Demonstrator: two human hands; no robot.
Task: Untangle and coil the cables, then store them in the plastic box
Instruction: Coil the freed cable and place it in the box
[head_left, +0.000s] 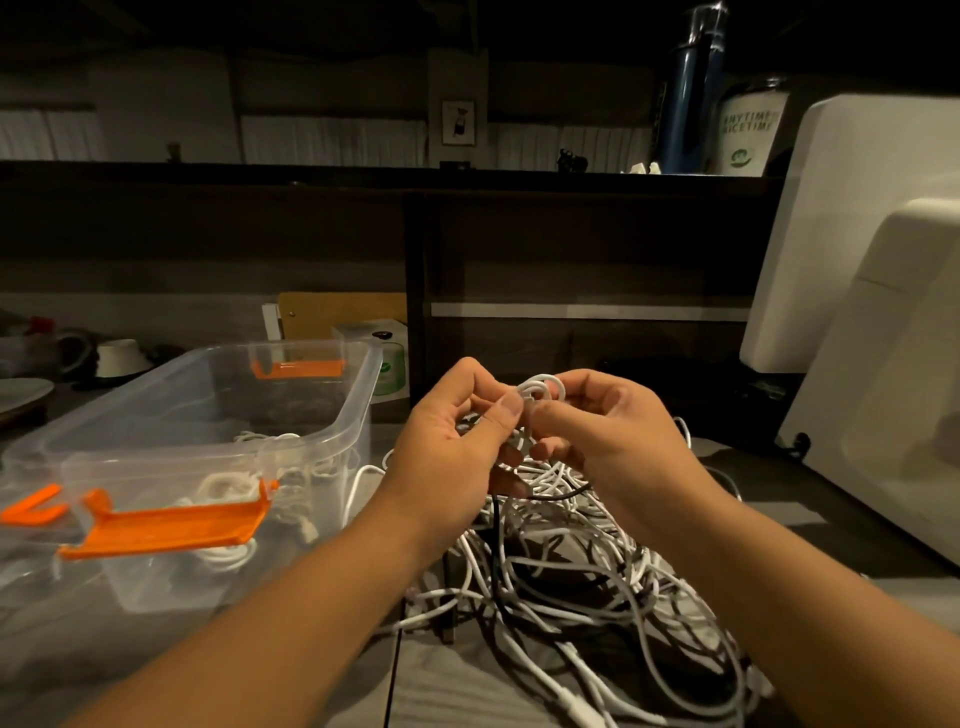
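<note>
A grey wood-grain table (426, 696) runs to a dark wooden partition (571, 249). On the partition's top ledge, far right, stand a blue flask (688, 104) and a white cup (748, 135) with green lettering. Two white slanted panels (893, 364), perhaps monitor backs, lean at right. At far left sit a pale bowl (118, 357) and a plate (23, 392). A small framed picture (458, 123) hangs on the far wall.
</note>
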